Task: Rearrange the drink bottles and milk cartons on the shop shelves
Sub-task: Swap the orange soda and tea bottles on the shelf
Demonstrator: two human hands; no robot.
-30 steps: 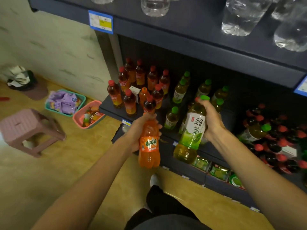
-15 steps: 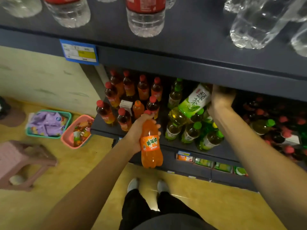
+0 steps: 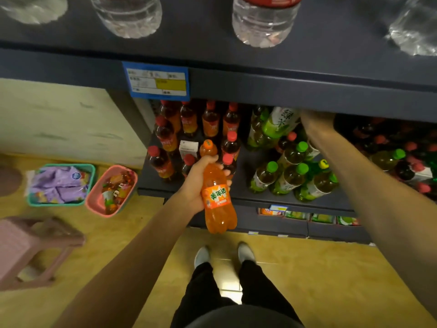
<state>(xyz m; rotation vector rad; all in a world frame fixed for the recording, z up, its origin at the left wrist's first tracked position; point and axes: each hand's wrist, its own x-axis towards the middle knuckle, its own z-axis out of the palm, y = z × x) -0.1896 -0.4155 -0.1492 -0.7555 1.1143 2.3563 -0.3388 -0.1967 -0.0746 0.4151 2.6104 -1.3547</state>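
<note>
My left hand (image 3: 197,183) grips an orange soda bottle (image 3: 217,200) by its upper part, in front of the middle shelf's edge. My right hand (image 3: 315,120) reaches under the upper shelf and holds a large green tea bottle (image 3: 276,124), tilted over the back of the shelf; the fingers are partly hidden by the shelf above. Red-capped tea bottles (image 3: 165,136) stand at the left of the middle shelf, with a small white milk carton (image 3: 188,149) and another orange bottle (image 3: 208,147) among them. Green-capped bottles (image 3: 290,176) stand to the right.
Water bottles (image 3: 262,22) stand on the dark upper shelf (image 3: 260,88), which carries a blue price tag (image 3: 157,81). On the floor at the left lie a teal basket (image 3: 61,184), a pink basket (image 3: 111,191) and a pink stool (image 3: 28,249). Dark bottles (image 3: 402,157) crowd the far right.
My right hand has carried the green tea bottle from the shelf front up and back, deep under the upper shelf. The left hand keeps the orange bottle in about the same place. My view tilted down.
</note>
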